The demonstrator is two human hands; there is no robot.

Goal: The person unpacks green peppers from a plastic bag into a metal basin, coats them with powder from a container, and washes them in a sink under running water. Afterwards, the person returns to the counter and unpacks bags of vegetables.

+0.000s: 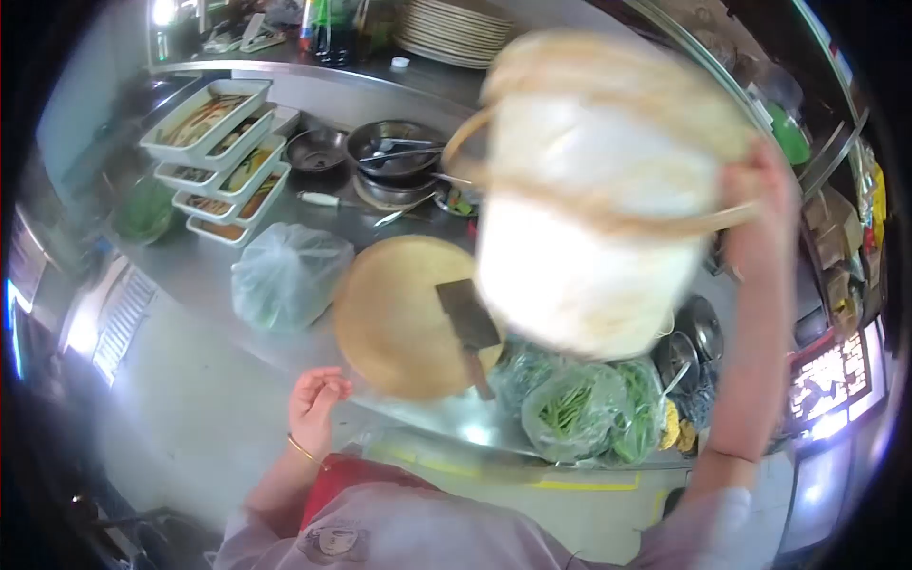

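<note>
Raised high on the right, my right hand (755, 204) is closed at the side of a large white basket with tan loop handles (589, 247). The basket is smeared by motion and hides part of the counter behind it. My left hand (318, 399), with a bangle at the wrist, hangs by the counter's front edge with loosely curled fingers and nothing visible in them. Just beyond it lies a round wooden chopping board (394, 313). A cleaver (468, 318) rests on the board's right side, its handle pointing toward me.
Stacked white trays of food (214, 147) stand at the left, near a tied plastic bag (290, 275). Dark pans (394, 147) sit behind the board. Bagged green vegetables (579, 408) lie at the front right edge. A plate stack (456, 33) occupies the back shelf.
</note>
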